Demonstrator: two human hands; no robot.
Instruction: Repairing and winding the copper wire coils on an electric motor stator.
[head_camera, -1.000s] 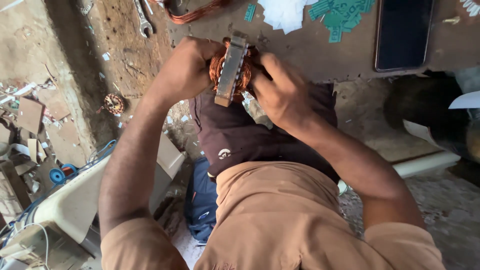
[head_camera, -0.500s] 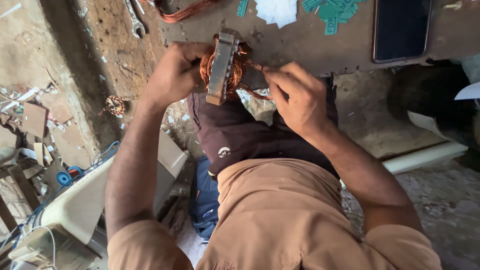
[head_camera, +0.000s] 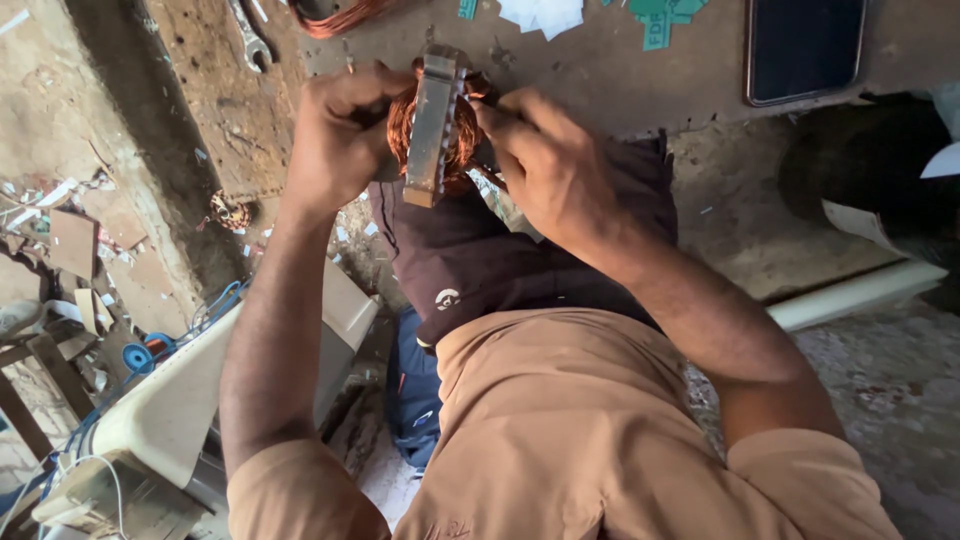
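Head view, looking down over the person's chest: a motor stator (head_camera: 436, 125), a grey stack of metal plates with copper winding bulging out on both sides, is held up on edge just in front of the edge of a worn wooden workbench (head_camera: 620, 75), above the person's lap. The left hand (head_camera: 335, 140) is wrapped around one side of it, fingers curled tight over the copper coil. The right hand (head_camera: 545, 165) comes in from the other side, its fingertips pinched together right against the winding at the top of the stack; whether something thin sits between them, I cannot tell. On the bench beyond lie a wrench (head_camera: 250, 38), a loop of copper wire (head_camera: 340, 18), scraps of white paper (head_camera: 540, 14) and green paper (head_camera: 655, 20), and a dark phone (head_camera: 805, 48). Down to the side, on the dusty floor, a small wire coil (head_camera: 230, 210) lies among cardboard bits.
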